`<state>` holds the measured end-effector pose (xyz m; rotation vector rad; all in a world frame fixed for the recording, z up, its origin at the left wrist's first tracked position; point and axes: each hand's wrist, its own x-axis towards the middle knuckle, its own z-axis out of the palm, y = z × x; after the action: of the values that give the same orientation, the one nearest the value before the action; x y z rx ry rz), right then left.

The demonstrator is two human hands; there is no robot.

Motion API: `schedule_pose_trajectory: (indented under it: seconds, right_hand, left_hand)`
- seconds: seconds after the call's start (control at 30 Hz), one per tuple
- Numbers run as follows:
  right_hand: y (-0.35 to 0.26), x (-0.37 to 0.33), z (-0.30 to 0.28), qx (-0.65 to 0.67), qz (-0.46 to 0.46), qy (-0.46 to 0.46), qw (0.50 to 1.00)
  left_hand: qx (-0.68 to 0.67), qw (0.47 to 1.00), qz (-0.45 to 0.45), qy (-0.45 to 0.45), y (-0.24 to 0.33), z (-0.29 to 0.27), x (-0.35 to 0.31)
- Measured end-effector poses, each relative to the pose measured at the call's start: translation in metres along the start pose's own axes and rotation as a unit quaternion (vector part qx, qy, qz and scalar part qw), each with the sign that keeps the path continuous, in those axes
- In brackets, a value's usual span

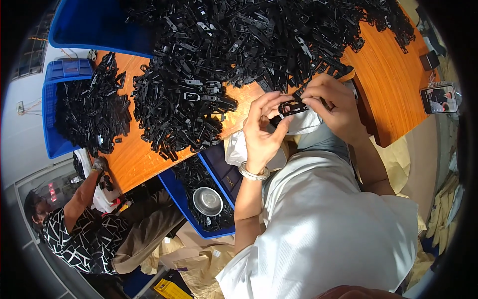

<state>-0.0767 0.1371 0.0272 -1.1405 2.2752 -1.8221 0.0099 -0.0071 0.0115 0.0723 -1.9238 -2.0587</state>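
Over the near edge of the table I hold a small black slotted plastic part (293, 107) in both hands. My left hand (265, 132) pinches its left end between thumb and fingers, a pale bracelet on the wrist. My right hand (334, 104) grips its right end with thumb and fingertips; a further dark piece shows at those fingers, too small to make out. Just beyond my hands spreads a large heap of similar black plastic parts (269, 40), and a second pile (181, 107) lies to the left.
A wooden table (393, 94) extends right, near a phone (440, 99) on a mount. Blue crates stand at the far left (50, 119) and below the table (199, 233), the latter with a metal bowl (207, 202). At left a co-worker (82, 234) sits, gloved hand at the table edge.
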Motion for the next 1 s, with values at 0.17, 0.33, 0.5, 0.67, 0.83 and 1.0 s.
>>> schedule_pose_trajectory:
  seconds: [0.17,0.33,0.5,0.67,0.83,1.0]
  right_hand:
    - [0.000,-0.001,0.004,-0.021,-0.020,0.026,0.999]
    - [-0.007,-0.012,0.010,-0.012,0.003,-0.041,0.999]
    - [-0.010,-0.023,0.011,-0.006,0.108,-0.050,0.993]
    - [0.003,-0.041,0.008,0.012,0.212,0.005,0.977]
    - [0.034,-0.057,-0.011,0.021,0.243,0.134,0.960]
    - [0.044,-0.063,-0.018,0.129,0.349,0.159,0.914]
  left_hand:
    - [-0.027,1.000,0.006,0.010,-0.003,-0.004,-0.002]
    - [0.130,0.991,0.011,0.009,0.003,0.006,-0.006]
    - [0.282,0.952,0.122,-0.004,0.000,0.017,-0.007]
    - [0.302,0.929,0.200,-0.081,-0.012,0.027,0.002]
    - [0.408,0.893,0.186,-0.046,-0.028,0.011,0.031]
    - [0.496,0.858,0.109,-0.071,-0.039,0.021,0.024]
